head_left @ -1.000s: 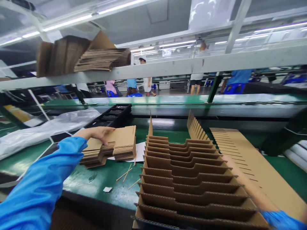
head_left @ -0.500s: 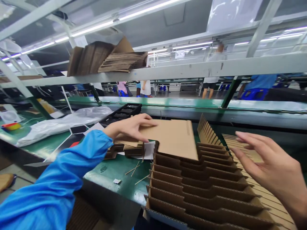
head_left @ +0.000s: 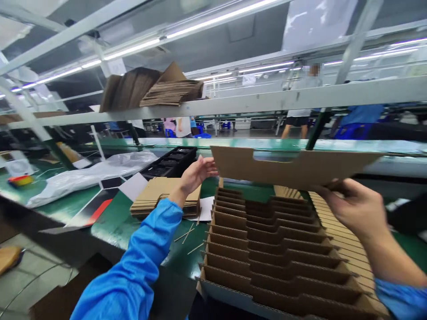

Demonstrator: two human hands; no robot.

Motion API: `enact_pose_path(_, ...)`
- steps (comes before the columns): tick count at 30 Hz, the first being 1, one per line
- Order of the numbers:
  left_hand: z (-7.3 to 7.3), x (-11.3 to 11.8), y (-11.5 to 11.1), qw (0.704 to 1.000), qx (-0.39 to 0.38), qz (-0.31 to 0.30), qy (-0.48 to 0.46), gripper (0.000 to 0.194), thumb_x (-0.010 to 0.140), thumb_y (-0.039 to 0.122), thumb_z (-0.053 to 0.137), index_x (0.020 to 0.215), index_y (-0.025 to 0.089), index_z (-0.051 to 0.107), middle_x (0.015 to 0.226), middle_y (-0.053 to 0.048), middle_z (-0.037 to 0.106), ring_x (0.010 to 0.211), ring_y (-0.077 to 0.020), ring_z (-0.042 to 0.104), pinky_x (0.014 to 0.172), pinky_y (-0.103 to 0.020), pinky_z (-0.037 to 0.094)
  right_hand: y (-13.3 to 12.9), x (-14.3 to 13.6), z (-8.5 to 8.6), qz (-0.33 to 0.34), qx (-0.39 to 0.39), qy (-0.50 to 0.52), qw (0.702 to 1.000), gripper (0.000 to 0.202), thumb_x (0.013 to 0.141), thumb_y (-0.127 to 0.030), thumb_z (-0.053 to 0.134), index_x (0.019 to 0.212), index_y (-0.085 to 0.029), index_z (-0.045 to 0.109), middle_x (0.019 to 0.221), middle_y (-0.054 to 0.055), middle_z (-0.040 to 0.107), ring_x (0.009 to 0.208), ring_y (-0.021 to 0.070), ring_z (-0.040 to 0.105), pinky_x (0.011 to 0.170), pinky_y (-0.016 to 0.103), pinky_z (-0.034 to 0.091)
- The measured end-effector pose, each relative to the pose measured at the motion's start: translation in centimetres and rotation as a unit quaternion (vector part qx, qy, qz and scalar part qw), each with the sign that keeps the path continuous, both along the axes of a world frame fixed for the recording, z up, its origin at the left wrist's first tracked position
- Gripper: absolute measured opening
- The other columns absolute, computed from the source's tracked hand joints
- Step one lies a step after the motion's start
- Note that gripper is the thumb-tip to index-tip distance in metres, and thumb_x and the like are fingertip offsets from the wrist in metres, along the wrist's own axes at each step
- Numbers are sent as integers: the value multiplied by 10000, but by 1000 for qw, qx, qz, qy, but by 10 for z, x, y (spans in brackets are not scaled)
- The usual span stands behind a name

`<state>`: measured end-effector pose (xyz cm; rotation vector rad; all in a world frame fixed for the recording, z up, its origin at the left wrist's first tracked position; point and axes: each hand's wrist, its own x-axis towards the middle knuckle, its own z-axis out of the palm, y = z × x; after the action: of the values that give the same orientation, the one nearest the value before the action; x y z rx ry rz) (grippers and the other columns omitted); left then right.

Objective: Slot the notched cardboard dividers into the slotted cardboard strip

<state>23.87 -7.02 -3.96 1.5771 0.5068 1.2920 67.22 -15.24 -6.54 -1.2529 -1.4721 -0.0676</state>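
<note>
A notched cardboard divider (head_left: 283,168) is held up over the rows of slotted cardboard. My right hand (head_left: 358,204) pinches its lower right edge, thumb towards me. At its left end is my left hand (head_left: 196,175), fingers stretched out with the tips at the divider's edge; whether they press on it I cannot tell. Below stands a partition (head_left: 267,249) of several upright notched dividers set in rows. A slotted cardboard strip (head_left: 343,235) lies along its right side. To the left, near my left wrist, sits a stack of flat cardboard dividers (head_left: 170,191).
A black tray (head_left: 173,161) and a clear plastic bag (head_left: 100,171) lie at the back left. Thin cardboard slivers (head_left: 187,232) are scattered on the green table (head_left: 150,242). More cardboard (head_left: 143,89) is piled on the overhead shelf. People stand in the background.
The divider has moved from my left hand to my right and is now turned lengthwise above the partition. My right hand has closed on it; my left fingers have loosened at its left end.
</note>
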Motion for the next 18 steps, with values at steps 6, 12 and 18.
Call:
enact_pose_path(6,-51,28,8,974,69,212,-30,358,830,467,908,1034,189,810,975,-42,811,891,-189,727,901,-335,592,14,-18,5,26,-98,52,994,524,763,-658,820,1017,-202,784,970,59,805,869,247,688,857,385,543)
enact_pose_path(12,-46,24,20,979,51,198,20,363,823,443,886,1050,171,808,981,-64,814,869,-200,725,830,-323,587,31,-1,7,60,-141,1,988,523,854,-701,758,1010,-202,767,978,65,794,831,228,674,840,389,564)
enact_pose_path(18,-38,8,23,976,56,186,98,330,780,423,904,964,179,783,915,-57,798,792,-196,715,763,-313,587,41,10,8,136,-190,16,972,644,834,-803,779,1060,-200,790,1078,105,814,973,282,721,904,414,610)
